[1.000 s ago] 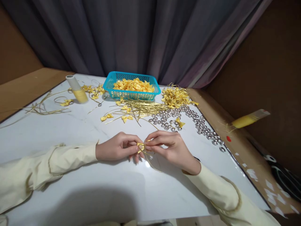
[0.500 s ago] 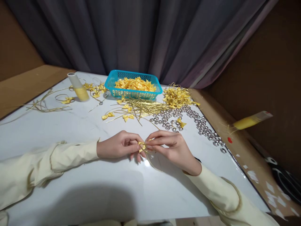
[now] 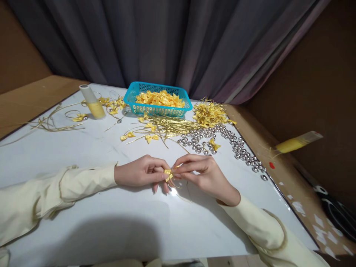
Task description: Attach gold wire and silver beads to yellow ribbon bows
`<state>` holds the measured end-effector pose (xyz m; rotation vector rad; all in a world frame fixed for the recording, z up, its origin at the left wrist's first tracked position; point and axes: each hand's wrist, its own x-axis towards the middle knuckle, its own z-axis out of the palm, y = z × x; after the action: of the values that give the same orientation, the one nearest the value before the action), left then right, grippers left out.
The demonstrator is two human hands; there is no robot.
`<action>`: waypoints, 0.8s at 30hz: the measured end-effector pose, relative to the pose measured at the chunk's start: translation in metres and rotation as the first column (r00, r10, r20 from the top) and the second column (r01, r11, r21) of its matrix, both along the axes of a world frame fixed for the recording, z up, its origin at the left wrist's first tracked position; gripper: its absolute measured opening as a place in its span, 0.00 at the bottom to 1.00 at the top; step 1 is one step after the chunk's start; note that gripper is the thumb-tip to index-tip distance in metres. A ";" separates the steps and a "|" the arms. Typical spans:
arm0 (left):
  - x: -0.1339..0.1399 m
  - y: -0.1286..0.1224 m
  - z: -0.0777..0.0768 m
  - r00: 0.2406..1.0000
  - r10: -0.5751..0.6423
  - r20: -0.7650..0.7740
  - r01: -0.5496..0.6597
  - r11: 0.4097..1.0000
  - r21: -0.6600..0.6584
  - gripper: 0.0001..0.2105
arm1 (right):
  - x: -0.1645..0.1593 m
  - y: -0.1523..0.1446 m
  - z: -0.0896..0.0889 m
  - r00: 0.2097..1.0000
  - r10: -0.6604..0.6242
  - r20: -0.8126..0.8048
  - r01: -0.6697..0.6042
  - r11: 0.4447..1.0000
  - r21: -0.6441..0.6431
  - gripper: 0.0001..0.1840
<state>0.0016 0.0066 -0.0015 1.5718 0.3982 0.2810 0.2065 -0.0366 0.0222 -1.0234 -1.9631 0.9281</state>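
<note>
Over the front middle of the white tabletop, my left hand (image 3: 144,170) pinches a small yellow ribbon bow (image 3: 168,175) between thumb and forefinger. My right hand (image 3: 201,174) meets it from the right, its fingertips closed at the bow's right end. A thin golden cord (image 3: 178,186) curls down below the bow. My fingers partly cover the bow, so where the cord is attached is hidden. Behind my hands lie loose yellow bows (image 3: 151,138) and a bundle of golden cords (image 3: 175,127).
A blue basket (image 3: 158,111) of yellow bows stands at the back. Right of it are a heap of corded bows (image 3: 210,114) and many silver metal pieces (image 3: 241,148). A yellow-filled tube (image 3: 96,107) stands left; another tube (image 3: 299,142) and black scissors (image 3: 338,213) lie right.
The golden cord hanging at the bow has shifted into a tighter curl, and more of the bow's yellow face shows. Both hands stay nearly in place.
</note>
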 end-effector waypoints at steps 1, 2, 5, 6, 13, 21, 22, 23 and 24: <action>0.000 0.000 0.000 1.000 -0.003 -0.004 0.003 1.000 -0.003 0.14 | 0.000 0.000 0.000 1.000 0.002 0.008 -0.002 1.000 0.009 0.07; 0.000 0.000 0.000 1.000 -0.005 -0.007 0.005 1.000 -0.005 0.14 | 0.000 0.000 0.000 1.000 0.003 0.013 -0.003 1.000 0.015 0.08; 0.000 0.001 0.001 1.000 -0.008 -0.011 0.008 1.000 -0.009 0.14 | 0.001 0.000 -0.001 1.000 0.002 0.017 -0.002 1.000 0.028 0.09; 0.000 0.001 0.001 1.000 -0.007 -0.011 0.007 1.000 -0.011 0.15 | 0.001 0.000 -0.001 1.000 0.001 0.018 -0.002 0.999 0.035 0.09; 0.003 -0.001 0.002 0.998 0.059 -0.038 -0.061 0.997 -0.054 0.15 | -0.001 0.000 -0.001 0.998 -0.008 0.068 0.002 0.997 0.082 0.10; 0.006 -0.001 0.001 0.994 0.095 -0.056 -0.101 0.988 -0.119 0.12 | -0.003 -0.001 -0.001 0.997 -0.039 0.060 0.038 0.999 0.012 0.09; 0.006 -0.001 0.000 0.994 0.097 -0.055 -0.103 0.986 -0.128 0.12 | -0.003 0.000 -0.001 0.998 -0.039 0.054 0.039 0.999 -0.003 0.08; 0.006 -0.001 0.000 0.994 0.098 -0.054 -0.104 0.985 -0.140 0.12 | -0.003 0.000 -0.001 0.998 -0.035 0.048 0.036 0.999 -0.020 0.08; 0.006 -0.001 0.000 0.994 0.098 -0.051 -0.105 0.983 -0.153 0.12 | -0.003 0.000 0.000 0.999 -0.028 0.042 0.030 0.999 -0.044 0.07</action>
<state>0.0074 0.0057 -0.0017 1.4090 0.5230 0.2882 0.2037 -0.0362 0.0219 -1.1015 -1.9644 0.9450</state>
